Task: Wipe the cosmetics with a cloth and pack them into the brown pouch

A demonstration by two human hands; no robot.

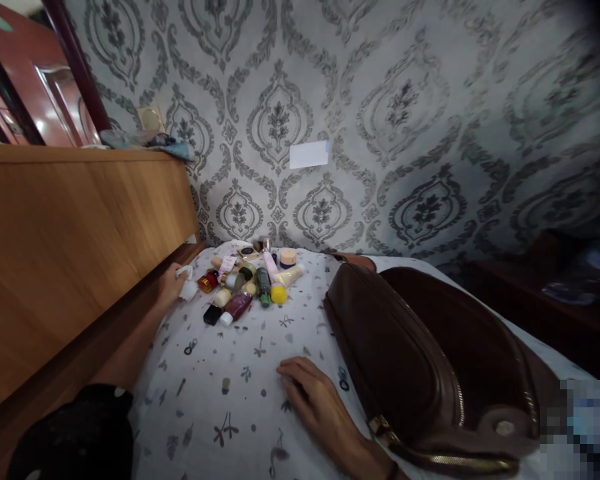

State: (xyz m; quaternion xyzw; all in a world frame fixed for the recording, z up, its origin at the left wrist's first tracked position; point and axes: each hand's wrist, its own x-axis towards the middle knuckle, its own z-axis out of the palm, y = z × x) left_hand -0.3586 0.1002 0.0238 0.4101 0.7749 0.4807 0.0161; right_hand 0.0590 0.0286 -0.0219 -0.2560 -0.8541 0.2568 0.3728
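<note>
The left hand [173, 283] is at a small white item [189, 289] by the bed's edge; its fingertips are hard to make out, so I cannot tell whether they grip it or only touch it. The right hand [314, 397] lies on the patterned sheet [200, 400], fingers loosely bent and close together, the thumb a little apart, with nothing seen in its grasp. Just beside it is one brown bag [395, 340], unzipped (its inside is too dark to read). Near the left hand, toward the wall [350, 100], bottles, jars and tubes lie heaped; they overlap, so an exact count is not possible. One green bottle [264, 287], one yellow lid [279, 294], one black cap [213, 315] and one dark red bottle [239, 305] stand out. One white label [309, 155] is on the wall, its print unreadable. Blocky blur hides the lower right corner.
</note>
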